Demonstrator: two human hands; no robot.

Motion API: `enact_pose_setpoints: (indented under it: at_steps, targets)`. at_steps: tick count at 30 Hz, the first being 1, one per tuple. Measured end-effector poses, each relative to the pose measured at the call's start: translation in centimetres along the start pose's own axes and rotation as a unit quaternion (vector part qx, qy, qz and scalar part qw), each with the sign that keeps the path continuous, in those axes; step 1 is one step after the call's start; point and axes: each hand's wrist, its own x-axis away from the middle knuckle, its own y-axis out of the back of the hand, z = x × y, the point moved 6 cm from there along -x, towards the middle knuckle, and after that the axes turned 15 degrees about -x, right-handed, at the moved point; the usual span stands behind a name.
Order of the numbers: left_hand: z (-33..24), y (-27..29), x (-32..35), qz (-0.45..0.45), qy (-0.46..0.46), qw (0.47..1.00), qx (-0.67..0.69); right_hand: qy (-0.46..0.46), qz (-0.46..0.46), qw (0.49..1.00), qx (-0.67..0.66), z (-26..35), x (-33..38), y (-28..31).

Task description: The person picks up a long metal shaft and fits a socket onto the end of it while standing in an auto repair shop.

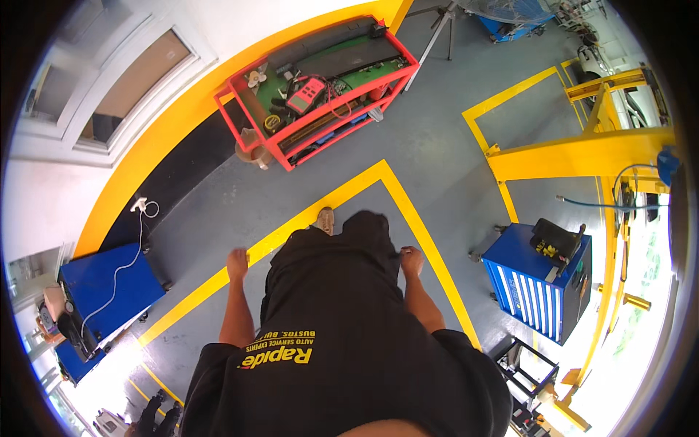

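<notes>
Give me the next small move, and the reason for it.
Probably one step forward, toward the red cart. It stands ahead with a red handheld device on its top tray, while the left hand and right hand hang beside the body, well short of it. Bare floor lies between, so a step seems sensible before reaching.

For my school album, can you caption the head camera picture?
Left hand and right hand beside the body, with a red cart standing ahead.
</notes>
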Motion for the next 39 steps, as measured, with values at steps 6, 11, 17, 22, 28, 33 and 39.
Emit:
enact_pose_setpoints:
  at_steps: [6,11,17,22,28,33,39]
  targets:
    - [-18.7,14.0,-24.4,-0.118,0.097,0.961,0.231,0.123,-0.092,0.988,0.034,13.3,-18.3,3.6]
    - [-34.2,21.5,-39.1,-0.247,0.016,0.951,0.184,0.349,-0.032,0.936,-0.041,36.6,-33.2,0.8]
    - [-41.8,19.7,-53.4,-0.132,0.003,0.991,0.004,0.588,0.134,0.794,0.072,61.1,-43.9,-8.7]
    - [-45.8,19.0,-60.0,-0.126,0.005,0.978,-0.164,0.664,0.103,0.719,0.176,71.7,-50.4,-12.9]
    - [-46.0,18.0,-63.5,-0.103,-0.034,0.956,-0.272,0.677,0.179,0.665,0.260,73.9,-54.1,-16.9]
    - [-45.8,18.0,-64.1,-0.148,-0.097,0.930,-0.323,0.771,0.151,0.537,0.306,74.3,-54.6,-17.6]
    - [-45.4,19.2,-64.7,-0.150,-0.039,0.943,-0.293,0.723,0.223,0.593,0.276,75.8,-55.3,-17.0]
